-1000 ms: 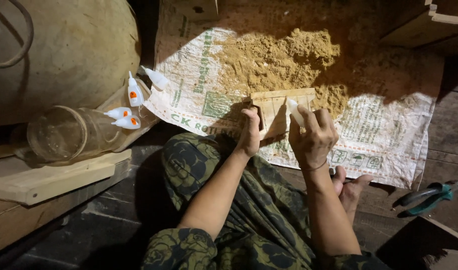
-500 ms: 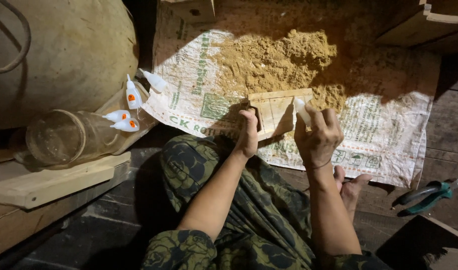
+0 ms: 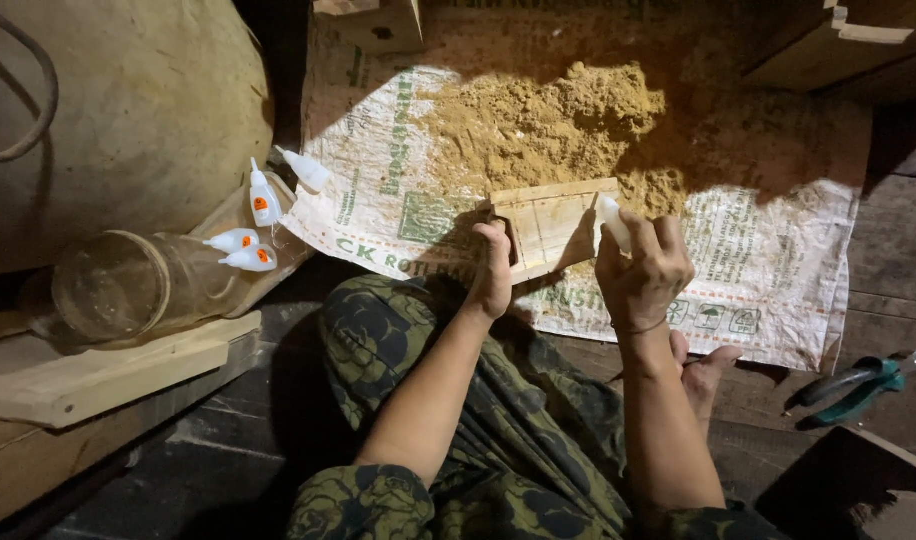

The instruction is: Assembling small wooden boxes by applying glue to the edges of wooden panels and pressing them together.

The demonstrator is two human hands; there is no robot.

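On my left I see a glass jar [image 3: 128,290] lying beside small white bottles [image 3: 246,250]; sawdust [image 3: 548,125] is heaped far ahead, pliers [image 3: 863,385] near right.

A printed woven sack and four small glue bottles on a dim workshop floor.

The white sack [image 3: 778,260] lies flat as a mat, with green print, small green pictograms and a thin orange stripe near its front edge. Left of it, four small white squeeze bottles [image 3: 261,200] with pointed nozzles; three show orange labels. Two of these lie just beside a clear glass jar [image 3: 128,285] resting on its side.
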